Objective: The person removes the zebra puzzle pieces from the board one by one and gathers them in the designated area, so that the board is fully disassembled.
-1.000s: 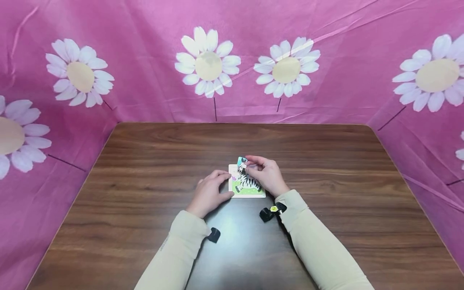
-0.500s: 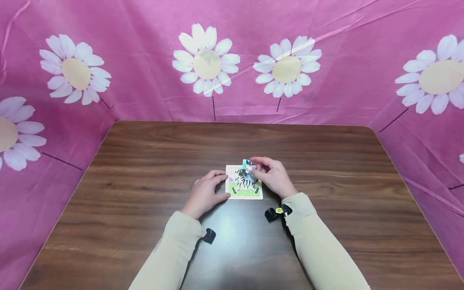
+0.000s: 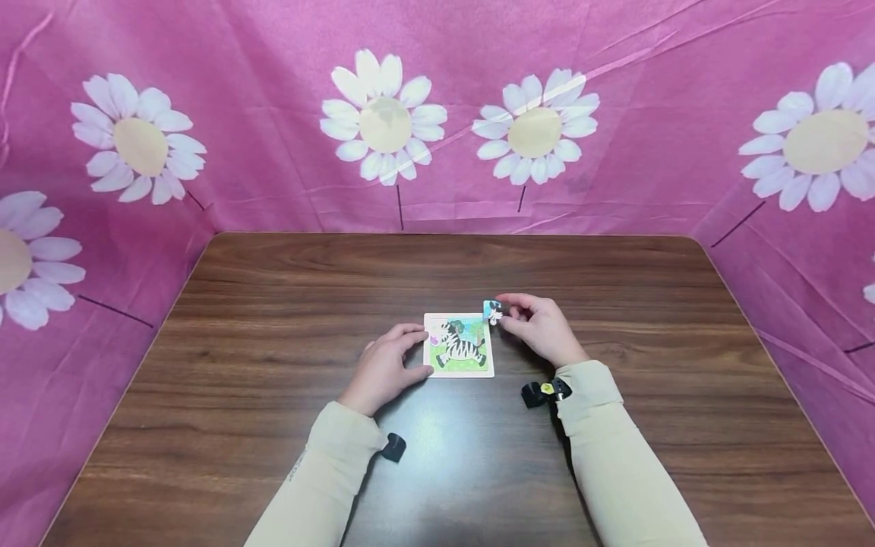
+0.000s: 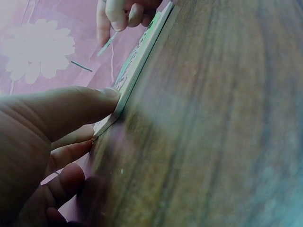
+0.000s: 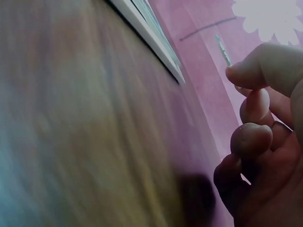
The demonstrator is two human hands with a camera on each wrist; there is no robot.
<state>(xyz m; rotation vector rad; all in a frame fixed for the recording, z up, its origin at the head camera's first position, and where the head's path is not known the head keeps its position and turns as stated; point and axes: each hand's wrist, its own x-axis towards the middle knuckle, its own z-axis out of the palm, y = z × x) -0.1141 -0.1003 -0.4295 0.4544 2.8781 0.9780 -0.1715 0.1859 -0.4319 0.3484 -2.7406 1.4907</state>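
Note:
A square zebra jigsaw puzzle (image 3: 461, 363) in a pale frame lies on the table, its picture green below and blue above. My left hand (image 3: 390, 366) holds the puzzle's left side, the thumb at the near-left corner and the fingers farther up the edge. In the left wrist view the left thumb (image 4: 90, 106) lies on the frame's rim. Beyond the puzzle's upper right corner, my right hand (image 3: 540, 327) pinches a small blue puzzle piece (image 3: 491, 311) with black-and-white zebra markings between thumb and finger. In the right wrist view that piece shows edge-on, raised above the table.
The brown wood-grain table (image 3: 307, 281) spreads around the puzzle. A pink cloth (image 3: 273, 114) printed with white daisies stands behind it and along both sides. Black wrist straps sit at both cuffs.
My right hand has moved to the right with the puzzle piece, from over the zebra picture to past the upper right corner. My left hand stays at the puzzle's left edge.

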